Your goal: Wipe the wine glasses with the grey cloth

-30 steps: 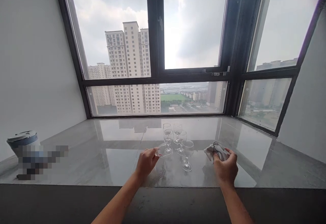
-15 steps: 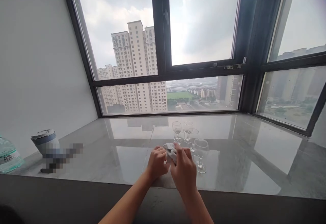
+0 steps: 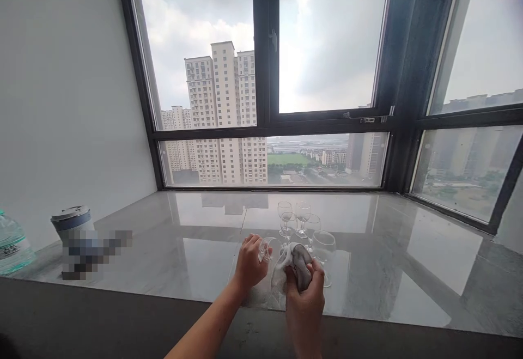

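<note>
My left hand [image 3: 249, 263] is closed round the stem end of a clear wine glass [image 3: 273, 250] held on its side above the marble sill [image 3: 183, 250]. A grey-white cloth [image 3: 296, 266] is pressed against the glass's bowl, and my right hand [image 3: 305, 296] grips that cloth from below. Just behind my hands, several more wine glasses [image 3: 302, 223] stand upright in a tight cluster, the nearest and largest glass [image 3: 324, 247] close to my right hand.
A lidded cup [image 3: 71, 220] and a water bottle [image 3: 12, 244] stand at the sill's left end beside a white wall. A large dark-framed window [image 3: 269, 125] runs along the back and right. A dark ledge [image 3: 122, 326] borders the sill's near edge.
My right hand carried the cloth from the right over to the glass in my left hand. It has since slid lower on the cloth. The view shifted slightly.
</note>
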### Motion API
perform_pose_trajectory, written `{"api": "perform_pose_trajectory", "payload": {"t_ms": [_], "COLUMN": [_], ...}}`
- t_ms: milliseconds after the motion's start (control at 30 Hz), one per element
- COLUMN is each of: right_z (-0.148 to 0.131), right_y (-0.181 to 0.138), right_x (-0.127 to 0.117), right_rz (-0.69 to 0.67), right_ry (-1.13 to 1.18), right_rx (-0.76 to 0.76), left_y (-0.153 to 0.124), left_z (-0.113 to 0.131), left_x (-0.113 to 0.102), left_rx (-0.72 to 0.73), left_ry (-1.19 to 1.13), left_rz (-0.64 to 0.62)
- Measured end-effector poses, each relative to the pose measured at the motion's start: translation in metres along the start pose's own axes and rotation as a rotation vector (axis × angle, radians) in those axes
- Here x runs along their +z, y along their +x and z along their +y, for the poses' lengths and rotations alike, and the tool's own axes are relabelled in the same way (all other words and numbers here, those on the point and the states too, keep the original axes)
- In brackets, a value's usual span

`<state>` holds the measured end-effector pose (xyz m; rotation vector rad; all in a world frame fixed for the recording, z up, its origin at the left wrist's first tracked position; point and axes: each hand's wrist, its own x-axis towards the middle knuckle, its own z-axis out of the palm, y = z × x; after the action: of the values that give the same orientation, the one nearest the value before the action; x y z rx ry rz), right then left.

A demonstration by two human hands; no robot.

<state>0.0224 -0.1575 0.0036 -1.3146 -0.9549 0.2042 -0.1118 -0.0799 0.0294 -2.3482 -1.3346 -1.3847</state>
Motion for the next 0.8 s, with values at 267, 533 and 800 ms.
{"api": "perform_pose_trajectory", "payload": {"t_ms": [267, 533, 800], "right_z": [0.015, -0.043, -0.028], "right_y": [-0.006, 0.023, 0.044], "right_x": [0.015, -0.026, 0.002], "right_rz": [-0.051, 0.375, -0.132], "right_ry": [-0.002, 0.251, -0.135], "right_rx": [-0.042, -0.199, -0.474], "left_y": [-0.001, 0.002, -0.003], "left_z": [-0.010, -0.011, -0.014], "left_x": [0.007, 0.008, 0.011], "left_rx": [-0.143, -0.060, -0.063], "left_ry": [-0.116, 0.150, 0.135], "left_rz": [-0.113, -0.042, -0.013]}}
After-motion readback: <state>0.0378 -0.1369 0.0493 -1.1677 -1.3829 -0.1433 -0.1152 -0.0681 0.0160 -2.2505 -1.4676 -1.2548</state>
